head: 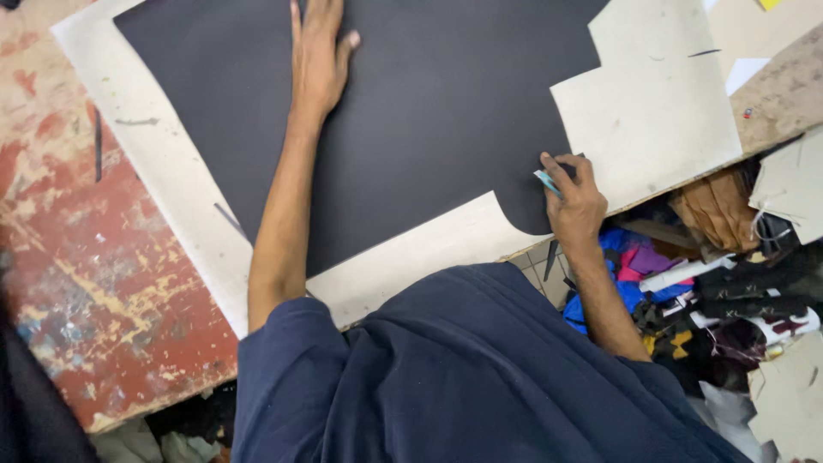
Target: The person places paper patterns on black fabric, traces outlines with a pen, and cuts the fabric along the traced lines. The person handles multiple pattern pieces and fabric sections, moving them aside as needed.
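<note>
A large black sheet (411, 111) lies flat on a pale cutting board (651, 111) on the table. My left hand (319, 56) rests palm down on the sheet near its far edge, fingers spread. My right hand (573, 199) is closed around a small light-blue-handled cutting tool (546, 180) at the sheet's near right corner, where the black edge curves. My dark blue shirt fills the bottom of the view.
The worn red painted tabletop (94, 283) shows at the left. Below the table edge at the right lies a heap of coloured scraps (651, 274), brown material (716, 214) and pale card pieces (789, 184). A thin dark strip (97, 141) lies on the red surface.
</note>
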The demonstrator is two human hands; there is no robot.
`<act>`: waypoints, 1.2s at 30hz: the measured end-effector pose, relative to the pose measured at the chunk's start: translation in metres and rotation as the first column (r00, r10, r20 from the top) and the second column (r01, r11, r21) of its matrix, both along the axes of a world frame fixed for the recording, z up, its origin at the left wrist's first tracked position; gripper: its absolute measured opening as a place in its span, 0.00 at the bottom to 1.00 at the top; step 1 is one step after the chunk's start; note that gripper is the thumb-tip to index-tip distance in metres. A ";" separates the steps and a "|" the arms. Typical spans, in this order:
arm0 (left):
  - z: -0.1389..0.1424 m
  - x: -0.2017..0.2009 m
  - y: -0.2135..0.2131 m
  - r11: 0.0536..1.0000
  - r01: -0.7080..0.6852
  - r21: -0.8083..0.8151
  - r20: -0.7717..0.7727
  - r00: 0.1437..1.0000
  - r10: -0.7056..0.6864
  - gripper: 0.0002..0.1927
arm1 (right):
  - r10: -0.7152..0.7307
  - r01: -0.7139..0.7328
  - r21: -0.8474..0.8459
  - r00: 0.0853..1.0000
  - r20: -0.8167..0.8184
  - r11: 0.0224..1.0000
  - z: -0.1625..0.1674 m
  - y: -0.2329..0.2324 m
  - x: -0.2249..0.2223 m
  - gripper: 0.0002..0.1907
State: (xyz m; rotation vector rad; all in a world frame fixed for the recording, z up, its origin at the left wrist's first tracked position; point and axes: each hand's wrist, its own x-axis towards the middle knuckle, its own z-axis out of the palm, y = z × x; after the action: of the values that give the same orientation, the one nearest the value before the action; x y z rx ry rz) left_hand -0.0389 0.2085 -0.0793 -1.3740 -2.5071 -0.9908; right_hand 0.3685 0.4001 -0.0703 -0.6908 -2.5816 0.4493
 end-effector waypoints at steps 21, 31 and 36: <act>0.031 0.313 -0.267 0.449 -0.871 -0.201 0.183 0.417 0.891 0.27 | 0.071 -0.081 0.061 0.985 0.156 0.995 0.007 -0.002 0.014 0.16; 0.017 0.330 -0.238 0.363 -0.928 -0.087 0.045 0.360 0.932 0.15 | 0.057 -0.070 0.068 0.983 0.176 0.995 0.000 -0.004 0.020 0.24; -0.007 0.325 -0.230 0.314 -0.940 -0.132 -0.040 0.322 0.946 0.09 | 0.120 -0.132 0.035 0.964 0.236 0.991 0.023 -0.004 0.020 0.25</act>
State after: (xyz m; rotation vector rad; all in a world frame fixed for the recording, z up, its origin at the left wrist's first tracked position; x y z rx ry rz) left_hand 0.2856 -0.0214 -0.0858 0.3304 -2.6902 -0.5263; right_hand 0.3887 0.3961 -0.0478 -0.5946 -2.8604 0.3589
